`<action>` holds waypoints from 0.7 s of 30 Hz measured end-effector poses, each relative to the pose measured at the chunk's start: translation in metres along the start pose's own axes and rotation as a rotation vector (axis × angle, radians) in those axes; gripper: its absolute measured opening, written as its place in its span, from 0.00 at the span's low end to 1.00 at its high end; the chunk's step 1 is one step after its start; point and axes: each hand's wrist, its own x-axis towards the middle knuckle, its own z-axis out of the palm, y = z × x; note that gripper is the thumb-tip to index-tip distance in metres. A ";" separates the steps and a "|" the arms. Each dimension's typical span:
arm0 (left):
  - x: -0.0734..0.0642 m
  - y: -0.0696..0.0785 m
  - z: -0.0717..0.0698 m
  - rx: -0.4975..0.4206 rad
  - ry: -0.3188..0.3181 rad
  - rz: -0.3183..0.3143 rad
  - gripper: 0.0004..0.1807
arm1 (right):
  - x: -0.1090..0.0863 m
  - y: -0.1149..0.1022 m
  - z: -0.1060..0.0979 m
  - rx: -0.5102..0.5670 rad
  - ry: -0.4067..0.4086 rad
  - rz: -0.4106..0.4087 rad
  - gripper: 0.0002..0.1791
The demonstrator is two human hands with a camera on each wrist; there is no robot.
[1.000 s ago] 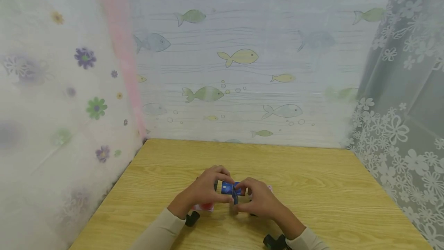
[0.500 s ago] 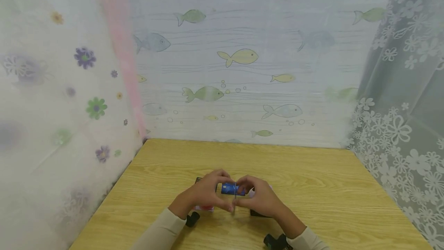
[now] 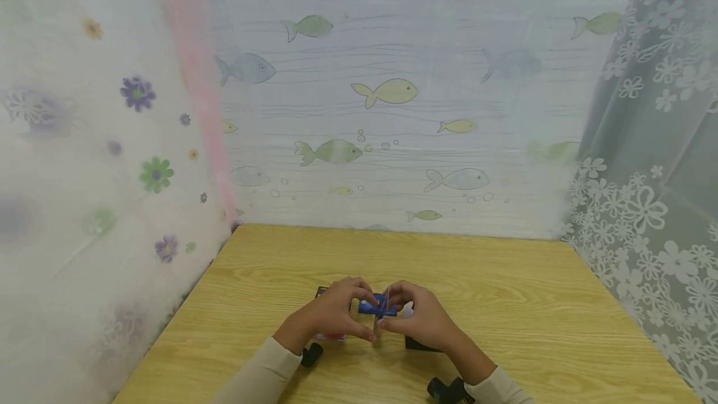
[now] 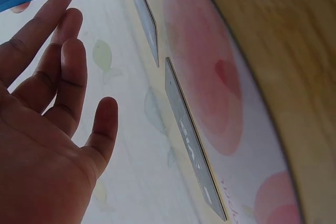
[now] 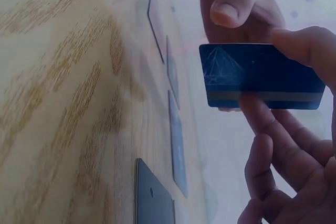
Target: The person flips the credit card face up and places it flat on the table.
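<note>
My right hand point(image 3: 417, 313) pinches a blue bank-style card point(image 5: 231, 74) between thumb and fingers and holds it on edge above the table. In the right wrist view its back shows, with a grey stripe along it. My left hand point(image 3: 336, 309) hovers just left of it, thumb and fingers spread apart. In the left wrist view its fingertips reach up close to the card's edge; whether they touch it I cannot tell. Beneath the hands another blue card point(image 3: 366, 308) lies flat. A pink patterned card point(image 4: 210, 77) and a grey card point(image 4: 190, 142) lie by the left hand.
A black card point(image 3: 417, 345) lies partly under the right hand, beside a pale card point(image 3: 408, 310). Another dark card point(image 3: 321, 290) shows behind the left hand. Black wrist devices point(image 3: 445, 389) sit at both wrists. Patterned curtains point(image 3: 392, 161) bound the wooden table point(image 3: 505, 304).
The held card has turned from a tilt to nearly edge-on and shifted slightly right. The left fingers and thumb have come away from it, while the right hand keeps its pinch.
</note>
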 end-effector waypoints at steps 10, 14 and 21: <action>0.000 -0.002 -0.002 0.113 0.010 -0.039 0.24 | 0.002 0.001 -0.003 0.031 0.003 0.018 0.25; -0.001 0.000 -0.004 0.128 0.022 -0.046 0.22 | 0.001 0.002 -0.004 0.020 0.005 0.021 0.25; -0.003 -0.001 -0.007 0.166 0.026 -0.077 0.21 | 0.001 0.006 -0.006 -0.012 0.010 -0.010 0.23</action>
